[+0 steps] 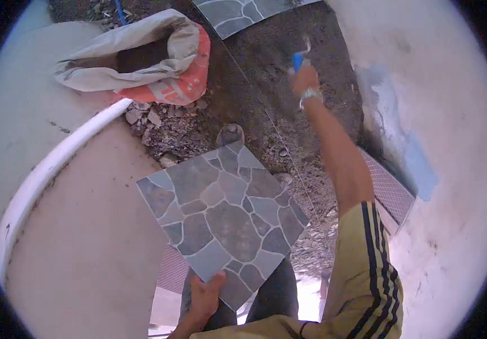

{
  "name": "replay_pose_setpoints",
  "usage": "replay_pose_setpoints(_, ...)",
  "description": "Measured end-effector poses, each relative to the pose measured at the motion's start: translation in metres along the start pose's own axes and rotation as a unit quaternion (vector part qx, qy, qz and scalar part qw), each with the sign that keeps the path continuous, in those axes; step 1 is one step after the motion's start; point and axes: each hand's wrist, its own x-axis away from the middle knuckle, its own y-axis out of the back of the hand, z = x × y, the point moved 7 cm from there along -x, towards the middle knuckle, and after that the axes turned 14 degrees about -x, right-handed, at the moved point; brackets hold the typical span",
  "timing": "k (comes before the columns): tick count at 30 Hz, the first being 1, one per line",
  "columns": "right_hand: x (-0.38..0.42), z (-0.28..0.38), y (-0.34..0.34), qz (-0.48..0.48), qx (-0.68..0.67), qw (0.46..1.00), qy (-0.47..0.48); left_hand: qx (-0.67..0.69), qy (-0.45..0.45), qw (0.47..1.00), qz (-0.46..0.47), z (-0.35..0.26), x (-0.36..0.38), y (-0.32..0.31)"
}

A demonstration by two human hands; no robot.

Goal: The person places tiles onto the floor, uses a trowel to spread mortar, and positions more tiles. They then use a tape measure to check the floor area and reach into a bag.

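Note:
My left hand (205,296) grips the lower edge of a square stone-patterned tile (226,217), thumb on its face, in front of my legs. Out ahead, my right hand (304,82) is wrapped round the blue handle (298,61) of a tool with a bent metal neck. The tool's blade cannot be made out against the dark, wet-looking bed of mortar or soil (277,68) below. A thin string (280,135) runs lengthwise over the ground beside the tile.
An open sack (195,76) stands at the upper left, beside rubble (170,127). A laid patterned tile (238,14) is at the top. Walls rise on both sides, with a white pipe (57,161) at left and a tile (387,183) leaning at right.

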Motion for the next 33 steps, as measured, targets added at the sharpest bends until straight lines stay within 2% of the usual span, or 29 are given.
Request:
replay_pose_setpoints(4, 0.046, 0.007, -0.020, 0.046, 0.042, 0.995, 0.072, 0.049, -0.045, 0.998, 0.003, -0.004, 0.003, -0.005)
replay_pose_setpoints(6, 0.050, 0.008, -0.024, 0.024, -0.002, 0.999, 0.036, 0.066, -0.072, 0.995, 0.014, -0.005, 0.002, -0.008)
replay_pose_setpoints(10, 0.054, 0.016, -0.039, 0.013, -0.037, 0.998, -0.042, 0.001, -0.016, 1.000, -0.013, -0.011, 0.011, -0.004)
replay_pose_setpoints(13, 0.074, 0.037, -0.055, 0.062, 0.004, 0.997, 0.042, -0.031, 0.005, 0.999, -0.030, -0.028, 0.019, -0.002)
replay_pose_setpoints(15, 0.083, 0.026, -0.054, 0.093, 0.030, 0.994, 0.038, 0.043, -0.040, 0.998, -0.022, -0.006, 0.009, -0.005)
replay_pose_setpoints(19, 0.087, -0.010, -0.022, 0.113, 0.091, 0.989, 0.015, -0.007, -0.036, 0.999, -0.034, -0.011, 0.004, 0.000)
replay_pose_setpoints(22, 0.073, -0.018, 0.002, -0.018, 0.096, 0.978, 0.183, -0.039, -0.011, 0.999, -0.037, -0.020, 0.010, 0.001)
replay_pose_setpoints(24, 0.050, 0.002, 0.009, 0.004, 0.101, 0.974, 0.205, -0.049, 0.014, 0.998, -0.047, -0.012, 0.008, 0.000)
replay_pose_setpoints(26, 0.018, 0.015, -0.004, 0.016, 0.169, 0.956, 0.238, 0.025, 0.020, 0.999, -0.041, -0.001, 0.004, -0.005)
replay_pose_setpoints(28, -0.006, 0.022, -0.017, 0.109, 0.182, 0.959, 0.188, 0.051, 0.031, 0.997, -0.043, 0.012, 0.005, -0.008)
replay_pose_setpoints(31, 0.011, -0.003, -0.020, 0.108, 0.203, 0.957, 0.175, 0.062, 0.021, 0.997, -0.041, 0.025, -0.001, -0.012)
replay_pose_setpoints(33, 0.046, -0.041, -0.015, 0.077, 0.185, 0.957, 0.211, 0.115, -0.014, 0.993, -0.033, 0.032, -0.004, -0.015)
